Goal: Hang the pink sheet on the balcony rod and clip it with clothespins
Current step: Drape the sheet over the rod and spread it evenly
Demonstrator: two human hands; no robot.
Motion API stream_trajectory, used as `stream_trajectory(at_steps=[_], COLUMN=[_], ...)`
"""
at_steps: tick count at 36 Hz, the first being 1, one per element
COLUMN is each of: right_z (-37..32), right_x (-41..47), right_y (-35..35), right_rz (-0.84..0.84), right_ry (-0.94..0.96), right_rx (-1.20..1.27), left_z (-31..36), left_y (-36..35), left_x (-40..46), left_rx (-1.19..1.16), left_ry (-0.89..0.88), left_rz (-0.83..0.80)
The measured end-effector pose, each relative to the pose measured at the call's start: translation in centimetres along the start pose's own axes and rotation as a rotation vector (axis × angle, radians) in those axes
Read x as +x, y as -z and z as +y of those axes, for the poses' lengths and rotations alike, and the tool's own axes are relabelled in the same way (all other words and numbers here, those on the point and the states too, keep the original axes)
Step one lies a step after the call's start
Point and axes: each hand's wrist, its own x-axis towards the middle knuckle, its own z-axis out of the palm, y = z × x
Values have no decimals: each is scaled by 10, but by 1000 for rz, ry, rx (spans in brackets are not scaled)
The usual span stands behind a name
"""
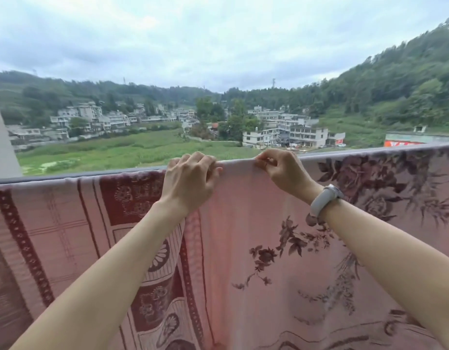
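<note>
The pink sheet [243, 236] hangs over the gray rod [344, 154] and falls down toward the person; it has dark red flowers and squares on it. Both hands are up at the top fold, near each other but not touching; the left hand [190, 180] curls its fingers over the fold and grips the sheet; the right hand [281, 170] pinches the top edge just beside it; a gray watch [324, 199] sits on the right wrist; houses [289, 132] and green hills [395, 84] lie far behind.

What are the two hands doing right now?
Left hand: grips the pink sheet at the rod.
Right hand: pinches the sheet's top edge.
</note>
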Motion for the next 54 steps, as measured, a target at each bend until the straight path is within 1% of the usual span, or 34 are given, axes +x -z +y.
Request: stream_trajectory(at_steps=[2, 4, 6, 8, 9, 11, 14, 15, 17, 21, 24, 26, 28, 30, 32, 34, 37, 40, 43, 46, 48, 49, 51, 53, 54], right_z=[3, 10, 25, 44, 54, 73, 96, 104, 123, 162, 174, 176, 176, 182, 196, 217, 239, 248, 264, 289, 307, 316, 338, 366, 382], right_x=[7, 12, 15, 13, 11, 1, -20, -27, -36, -44, -35, -24, -19, -17, -19, -24, -31, -27, -22, -25, -30, -33, -42, -51, -55], right_y=[2, 9, 27, 47, 56, 71, 85, 89, 101, 128, 139, 140, 138, 142, 156, 175, 196, 199, 206, 223, 238, 245, 264, 284, 295], right_rz=[10, 47, 154, 267, 297, 250, 68, 40, 54, 68, 142, 143, 115, 41, -50, -93, -61, 57, 174, 316, 358, 347, 267, 161, 111], right_ry=[-29, -64, -118, -179, -185, -151, -80, -76, -78, -156, -190, -227, -210, -194, -215, -238, -296, -322, -289, -249, -229, -232, -254, -266, -272], right_rx=[16, -65, -135, -161, -174, -178, -160, -156, -203, -346, -213, -155, -179, -178, -196, -229, -154, -29, -93, -152, -152, -132, -108, -175, -252], left_z=[12, 23, 36, 50, 58, 73, 96, 104, 121, 155, 179, 196, 210, 220, 227, 233, 247, 266, 286, 311, 332, 343, 367, 388, 398], left_y=[-3, -7, -12, -19, -24, -34, -52, -57, -67, -83, -100, -111, -120, -129, -136, -145, -155, -163, -172, -184, -193, -199, -212, -224, -230], left_x=[6, 10, 16, 22, 25, 32, 41, 44, 54, 77, 97, 108, 117, 126, 133, 136, 137, 141, 150, 161, 168, 172, 177, 182, 185], left_rx=[51, 108, 131, 111, 92, 55, 24, 7, -41, -99, -71, -46, -2, 31, 10, -46, -73, -95, -90, -80, -98, -112, -111, -38, -12], left_ry=[16, 13, -8, -24, -28, -33, -78, -93, -131, -205, -242, -268, -269, -267, -275, -267, -240, -176, -148, -164, -191, -206, -235, -245, -227], left_rz=[-15, -2, -1, -23, -38, -61, -60, -59, -48, -25, -39, -41, -76, -108, -85, -57, 3, 28, 47, 73, 85, 88, 64, 14, 4])
